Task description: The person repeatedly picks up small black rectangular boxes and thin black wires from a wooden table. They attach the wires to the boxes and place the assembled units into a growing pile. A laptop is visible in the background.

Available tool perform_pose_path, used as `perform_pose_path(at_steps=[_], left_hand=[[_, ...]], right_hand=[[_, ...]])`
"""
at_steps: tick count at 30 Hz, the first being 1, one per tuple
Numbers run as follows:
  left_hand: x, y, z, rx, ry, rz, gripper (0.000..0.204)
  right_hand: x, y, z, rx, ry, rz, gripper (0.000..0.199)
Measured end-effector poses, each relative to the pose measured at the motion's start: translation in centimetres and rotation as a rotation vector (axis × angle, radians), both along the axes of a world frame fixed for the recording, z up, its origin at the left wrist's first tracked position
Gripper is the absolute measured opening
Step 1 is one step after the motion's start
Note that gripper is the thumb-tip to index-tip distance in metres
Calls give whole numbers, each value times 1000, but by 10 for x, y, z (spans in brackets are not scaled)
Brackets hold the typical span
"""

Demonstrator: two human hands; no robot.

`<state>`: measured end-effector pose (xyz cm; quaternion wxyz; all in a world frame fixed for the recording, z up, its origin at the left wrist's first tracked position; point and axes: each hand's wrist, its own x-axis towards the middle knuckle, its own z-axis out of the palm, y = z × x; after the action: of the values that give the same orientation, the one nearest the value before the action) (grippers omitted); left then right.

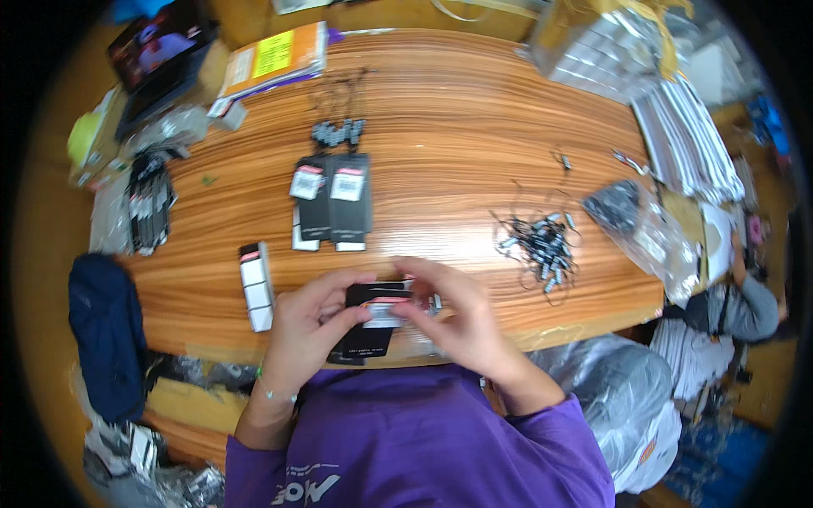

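Observation:
At the table's near edge, my left hand (315, 317) pinches a black hang tag (366, 340) between thumb and fingers. From the other side my right hand (457, 309) closes on the same tag, its thumb against a white sticker with a pink band (385, 314) on the tag's face. What lies under my fingers is partly hidden. Left of my hands lies a strip of white stickers (257, 288). Farther off are black hang tags with white stickers (347, 190), laid in overlapping piles, with corded grey clips (339, 133) above them.
On the right sits a tangled heap of corded clips (546, 245), beside a clear plastic bag (652, 233) with dark contents. Black tags (151, 207) are stacked at the left. A folder (275, 59) and a screen (161, 42) stand far left. Another person's arm (749, 296) shows far right.

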<state>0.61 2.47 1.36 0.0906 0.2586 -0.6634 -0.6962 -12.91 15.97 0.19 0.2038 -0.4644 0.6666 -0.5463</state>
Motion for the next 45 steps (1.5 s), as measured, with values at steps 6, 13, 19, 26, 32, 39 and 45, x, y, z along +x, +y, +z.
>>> perform_pose_path(at_steps=[6, 13, 19, 26, 32, 39, 45], left_hand=[[-1, -4, -2, -22, 89, 80, 30], [-3, -18, -4, -12, 134, 113, 28], [-13, -12, -2, -16, 101, 49, 28], [-13, -11, -1, 37, 83, 34, 28], [-28, -8, -2, 2, 9, -149, 22], [-80, 5, -1, -116, 163, -427, 18], [-104, 17, -3, -194, 333, -410, 17]], right_hand=[[-36, 26, -14, 66, 8, -192, 24], [-89, 88, -26, 610, 370, -541, 5], [-89, 73, -42, 440, 524, -482, 6], [-98, 55, -54, 456, 563, -362, 8], [-109, 56, -33, -35, -407, -450, 3], [-107, 36, -20, -336, -874, -214, 6], [-69, 7, -6, -309, -958, -119, 5]])
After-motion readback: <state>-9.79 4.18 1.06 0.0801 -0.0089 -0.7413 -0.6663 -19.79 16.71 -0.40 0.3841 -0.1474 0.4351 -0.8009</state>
